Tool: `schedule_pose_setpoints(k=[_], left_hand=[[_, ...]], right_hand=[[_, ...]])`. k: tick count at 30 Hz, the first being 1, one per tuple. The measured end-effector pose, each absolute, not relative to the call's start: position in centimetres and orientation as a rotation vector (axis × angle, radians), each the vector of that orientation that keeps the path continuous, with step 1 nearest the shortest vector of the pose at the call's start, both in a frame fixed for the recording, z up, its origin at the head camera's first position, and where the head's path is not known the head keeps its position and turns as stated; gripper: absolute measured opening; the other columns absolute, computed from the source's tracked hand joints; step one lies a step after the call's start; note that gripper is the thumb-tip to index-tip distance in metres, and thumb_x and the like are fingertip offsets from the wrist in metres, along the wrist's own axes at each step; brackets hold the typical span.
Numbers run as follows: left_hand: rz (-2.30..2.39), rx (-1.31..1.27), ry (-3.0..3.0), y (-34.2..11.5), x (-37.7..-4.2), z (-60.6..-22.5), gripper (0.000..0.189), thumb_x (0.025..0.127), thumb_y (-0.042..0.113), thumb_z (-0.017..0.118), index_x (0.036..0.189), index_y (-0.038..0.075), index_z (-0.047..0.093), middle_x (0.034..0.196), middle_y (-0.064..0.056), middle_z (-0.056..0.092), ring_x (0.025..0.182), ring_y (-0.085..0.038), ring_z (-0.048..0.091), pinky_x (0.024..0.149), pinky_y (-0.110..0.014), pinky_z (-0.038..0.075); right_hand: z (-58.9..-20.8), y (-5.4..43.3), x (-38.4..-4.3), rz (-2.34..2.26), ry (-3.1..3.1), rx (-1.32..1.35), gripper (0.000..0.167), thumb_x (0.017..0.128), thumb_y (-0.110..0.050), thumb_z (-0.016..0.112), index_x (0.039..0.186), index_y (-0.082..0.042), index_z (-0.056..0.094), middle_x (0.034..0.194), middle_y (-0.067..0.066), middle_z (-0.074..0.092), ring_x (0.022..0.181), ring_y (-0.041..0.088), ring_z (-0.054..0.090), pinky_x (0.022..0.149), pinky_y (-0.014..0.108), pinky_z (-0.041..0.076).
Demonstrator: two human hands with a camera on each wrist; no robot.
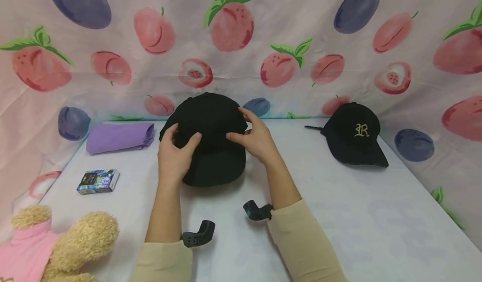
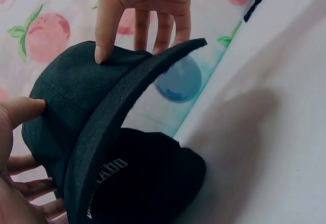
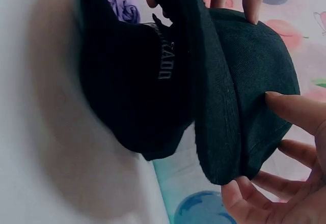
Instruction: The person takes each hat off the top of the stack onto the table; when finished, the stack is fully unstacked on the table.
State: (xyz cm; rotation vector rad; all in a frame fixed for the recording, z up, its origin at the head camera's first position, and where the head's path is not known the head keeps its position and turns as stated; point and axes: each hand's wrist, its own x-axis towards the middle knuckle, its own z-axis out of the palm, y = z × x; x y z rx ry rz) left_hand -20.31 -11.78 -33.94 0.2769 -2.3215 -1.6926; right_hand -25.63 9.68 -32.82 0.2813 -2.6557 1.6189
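Observation:
A plain black cap [image 1: 208, 119] is between my two hands, its brim pointing toward me and tilted down. My left hand [image 1: 175, 154] grips the left side of its crown, thumb on the front and fingers round the side. On the opposite side, my right hand [image 1: 257, 137] holds the crown the same way. Both wrist views show a dark shape with pale lettering [image 3: 165, 63] below the brim [image 3: 216, 107]; whether it is a separate cap or part of the held one, I cannot tell.
Another black cap [image 1: 352, 135] with a gold emblem sits at the right. At the left lie a folded purple cloth [image 1: 120, 137] and a small patterned box [image 1: 98, 181]. A plush toy in pink [image 1: 86, 236] occupies the near left corner. A fruit-print curtain [image 1: 233, 77] stands behind the white table [image 1: 339, 223].

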Motion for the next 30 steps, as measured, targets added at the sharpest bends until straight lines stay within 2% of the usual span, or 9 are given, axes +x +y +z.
schedule_pose_setpoints(k=[9, 21, 30], left_hand=[[-1.67, 0.218, -2.342, -10.7, -20.2, -33.8, 0.076, 0.095, 0.043, 0.071, 0.158, 0.013, 0.041, 0.16, -0.011, 0.044, 0.149, -0.032, 0.039, 0.124, -0.05, 0.031], [-1.648, 0.171, -2.366, -9.0, -20.4, -34.1, 0.075, 0.094, 0.041, 0.073, 0.157, 0.013, 0.043, 0.157, -0.011, 0.046, 0.147, -0.031, 0.041, 0.124, -0.048, 0.032], [-1.663, 0.142, -2.363, -8.1, -20.4, -34.3, 0.076, 0.094, 0.04, 0.073, 0.157, 0.012, 0.042, 0.158, -0.011, 0.045, 0.148, -0.031, 0.04, 0.123, -0.049, 0.032]], right_hand=[[-32.0, 11.0, -25.3, 1.582, -2.672, 0.251, 0.085, 0.088, -0.03, 0.082, 0.161, -0.03, 0.038, 0.16, 0.009, 0.044, 0.101, 0.029, 0.058, 0.086, 0.042, 0.053], [-31.5, 13.1, -25.0, 1.6, -2.706, 0.168, 0.085, 0.088, -0.032, 0.082, 0.16, -0.036, 0.037, 0.163, 0.006, 0.04, 0.115, 0.032, 0.057, 0.092, 0.047, 0.053], [-31.3, 13.9, -24.7, 1.636, -2.674, 0.159, 0.085, 0.088, -0.027, 0.082, 0.16, -0.034, 0.038, 0.163, 0.007, 0.04, 0.113, 0.032, 0.057, 0.09, 0.046, 0.053]])
